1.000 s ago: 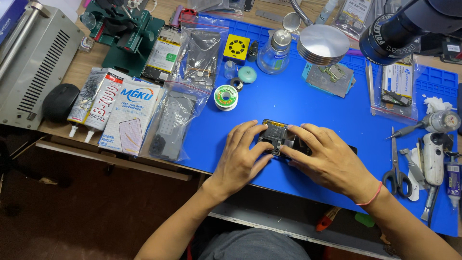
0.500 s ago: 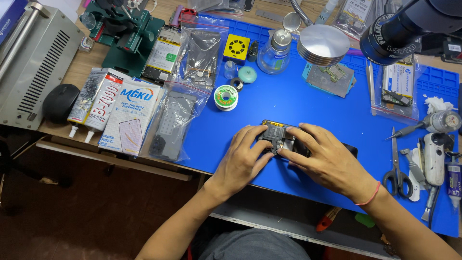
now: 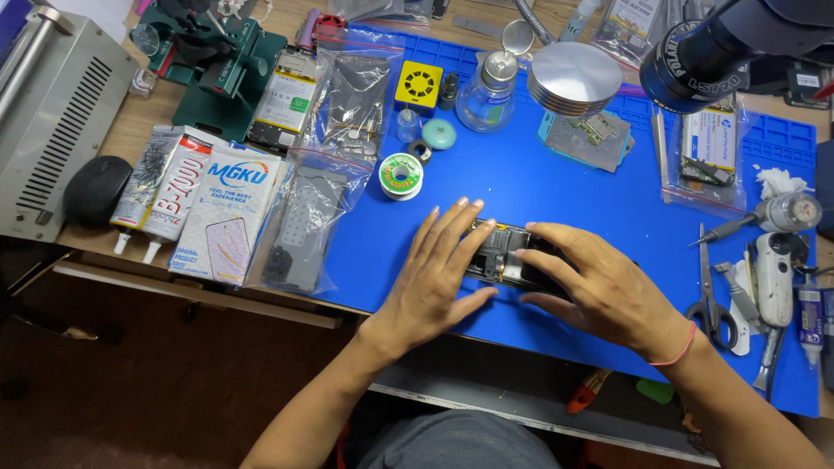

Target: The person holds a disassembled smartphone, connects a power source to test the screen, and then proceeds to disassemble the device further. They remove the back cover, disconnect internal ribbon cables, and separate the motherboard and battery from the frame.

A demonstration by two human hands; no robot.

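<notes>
Together, we had both hands on an opened phone (image 3: 502,254) lying on the blue mat (image 3: 556,187), just below the solder spool (image 3: 400,175). Our left hand (image 3: 439,269) lay flat with fingers spread over the phone's left end, pressing rather than clasping; our right hand (image 3: 599,287) covered the right end, its grip loosely curled on the body, though the palm hid how firmly it closed. To do this step well, we judged that both hands should press evenly and keep the phone flat on the mat, fingertips clear of the exposed board. Counting outward from the phone: one solder spool above and to its left, one glass bottle (image 3: 486,95) farther above, two glue tubes (image 3: 156,187) far left near the tabletop's edge, one pair of scissors (image 3: 708,291) to the right, and one black mouse (image 3: 95,189) beyond the tubes.
</notes>
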